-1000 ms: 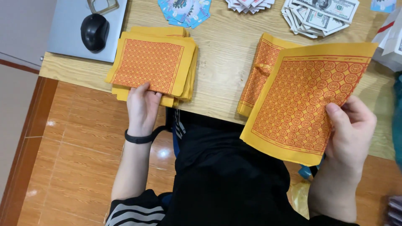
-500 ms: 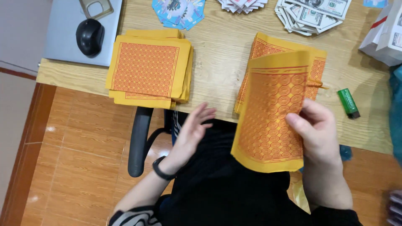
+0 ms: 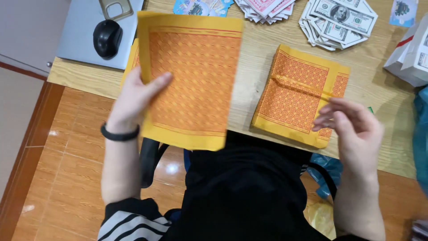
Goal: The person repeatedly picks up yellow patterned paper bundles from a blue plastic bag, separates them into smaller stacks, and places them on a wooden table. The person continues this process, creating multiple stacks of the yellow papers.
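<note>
Left hand [image 3: 133, 96] of mine gripped one orange-and-yellow patterned sheet [image 3: 189, 78]; right hand [image 3: 354, 127] hovered empty, fingers loose, over one stack [image 3: 296, 91].

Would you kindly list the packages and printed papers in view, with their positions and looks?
White box: table's right edge, red stripe.
Banknote-style paper fan: top right, grey-green.
Orange-yellow patterned sheet: held by the left hand.
Matching stack: by the right hand.

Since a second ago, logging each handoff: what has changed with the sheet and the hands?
The sheet went from the right hand to the left hand and crossed leftward over the left stack. The right hand, now empty, hovers at the right stack. The mouse and banknotes kept their places on the desk.
</note>
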